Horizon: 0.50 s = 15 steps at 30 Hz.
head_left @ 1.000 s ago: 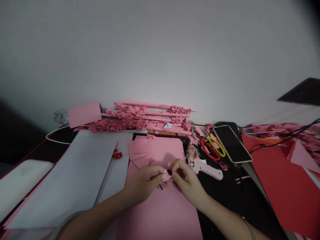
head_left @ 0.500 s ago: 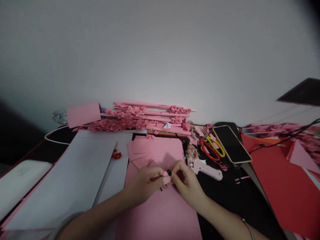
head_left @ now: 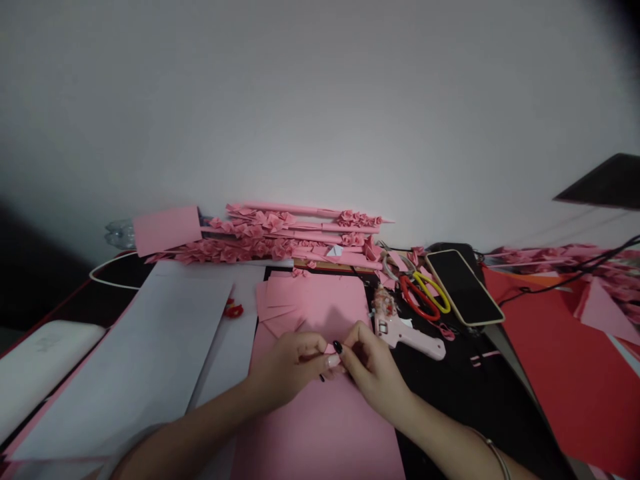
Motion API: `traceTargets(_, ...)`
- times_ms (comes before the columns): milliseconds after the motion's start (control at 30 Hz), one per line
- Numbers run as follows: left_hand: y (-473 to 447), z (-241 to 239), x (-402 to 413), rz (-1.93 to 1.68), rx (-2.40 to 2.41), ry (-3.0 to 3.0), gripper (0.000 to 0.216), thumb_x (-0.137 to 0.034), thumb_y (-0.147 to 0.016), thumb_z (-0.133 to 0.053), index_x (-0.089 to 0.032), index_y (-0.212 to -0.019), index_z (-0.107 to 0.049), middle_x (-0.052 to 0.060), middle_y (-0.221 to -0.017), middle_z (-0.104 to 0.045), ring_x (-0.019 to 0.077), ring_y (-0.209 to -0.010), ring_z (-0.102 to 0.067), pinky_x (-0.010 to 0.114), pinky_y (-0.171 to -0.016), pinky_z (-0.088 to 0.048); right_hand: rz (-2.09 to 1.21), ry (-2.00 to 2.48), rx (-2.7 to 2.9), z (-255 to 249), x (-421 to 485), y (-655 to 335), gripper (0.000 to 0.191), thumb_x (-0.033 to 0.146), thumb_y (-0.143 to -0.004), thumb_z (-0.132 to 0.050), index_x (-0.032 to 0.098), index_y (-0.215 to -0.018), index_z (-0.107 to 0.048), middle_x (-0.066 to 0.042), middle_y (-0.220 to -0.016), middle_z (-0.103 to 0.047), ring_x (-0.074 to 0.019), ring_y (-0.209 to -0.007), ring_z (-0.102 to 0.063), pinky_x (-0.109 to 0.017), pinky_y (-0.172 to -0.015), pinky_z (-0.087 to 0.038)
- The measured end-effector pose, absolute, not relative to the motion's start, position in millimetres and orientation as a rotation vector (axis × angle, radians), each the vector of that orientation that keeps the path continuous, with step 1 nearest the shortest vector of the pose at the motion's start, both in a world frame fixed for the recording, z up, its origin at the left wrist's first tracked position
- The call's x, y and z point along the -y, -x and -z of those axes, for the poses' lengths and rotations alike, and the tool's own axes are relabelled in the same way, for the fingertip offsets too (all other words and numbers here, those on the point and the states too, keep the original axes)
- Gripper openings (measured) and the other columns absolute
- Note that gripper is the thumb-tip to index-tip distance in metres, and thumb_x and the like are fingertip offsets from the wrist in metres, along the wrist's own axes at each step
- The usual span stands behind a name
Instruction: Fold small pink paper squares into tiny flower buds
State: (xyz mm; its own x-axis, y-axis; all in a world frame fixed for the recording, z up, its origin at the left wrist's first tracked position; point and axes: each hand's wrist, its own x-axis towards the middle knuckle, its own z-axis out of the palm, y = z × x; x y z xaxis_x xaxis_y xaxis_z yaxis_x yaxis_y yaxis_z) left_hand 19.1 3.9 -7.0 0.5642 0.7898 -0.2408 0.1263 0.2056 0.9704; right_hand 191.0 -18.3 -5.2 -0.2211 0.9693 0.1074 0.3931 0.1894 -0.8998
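Note:
Over a large pink sheet, my left hand and my right hand meet, thumbs and fingers pinched together. Between their fingertips is a small folded piece of pink paper, mostly covered by the fingers. Just beyond the left hand, several pink paper squares lie fanned out on the sheet. Close to the right hand's outer side rests a pink glue gun on the black desk surface. Tiny pink paper flowers sit at the sheet's far edge.
Pink paper flower stems are piled along the wall. Scissors with red and yellow handles and a phone lie at right, beside red paper. White sheets and a white box-like device are at left. A black cable crosses the right.
Both hands stay in nearly the same place. The fingertips have shifted slightly, and less of the folded pink paper shows between them.

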Motion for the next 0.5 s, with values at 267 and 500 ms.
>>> traceTargets(267,-18.9,5.4,-3.4,-0.550,-0.897,-1.320,0.020,-0.030,-0.081,-0.058,-0.013,-0.072,-0.064,0.005,-0.073,-0.071,0.0159,-0.069,-0.066,0.026,-0.066,-0.051,-1.047,1.274,1.715,7.7,19.7,-191.5,0.017,0.020,-0.089,-0.046,0.021,-0.073,-0.040,0.005,-0.058,-0.042,-0.0104,-0.049,-0.039,-0.023,-0.047,-0.029)
traceTargets(500,-18.0,5.6,-4.4,-0.543,-0.889,-1.312,0.020,-0.032,-0.081,-0.059,-0.014,-0.075,-0.067,0.005,-0.074,-0.072,0.0161,-0.069,-0.066,0.026,-0.066,-0.050,-1.114,1.294,1.645,9.4,20.7,-189.9,0.019,0.024,-0.090,-0.045,0.021,-0.072,-0.041,0.005,-0.057,-0.043,-0.0107,-0.050,-0.040,-0.022,-0.047,-0.031)
